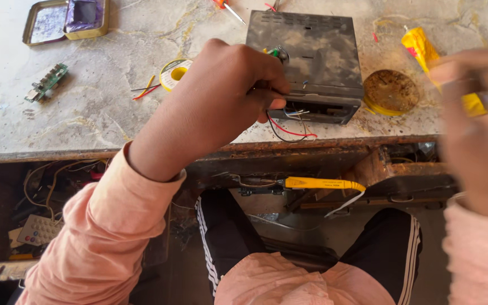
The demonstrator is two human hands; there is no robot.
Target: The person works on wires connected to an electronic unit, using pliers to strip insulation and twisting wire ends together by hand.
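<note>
Head view shows the left hand (227, 96) clenched on the red and black wires (289, 131) at the open front of a dusty black metal box (312, 51), which sits on the table (86, 113) just beyond that hand. The box is opened and its wiring loose. The right hand (475, 124) is blurred, seemingly pinching a yellow tube (419, 45).

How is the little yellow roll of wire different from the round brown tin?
The solder wire roll is smaller, with a hole through its middle; the round tin is wider and filled flat with brown stuff. The roll lies left of the left hand; the tin lies right of the dark metal box. Both are round, yellow-edged, and flat on the bench.
</note>
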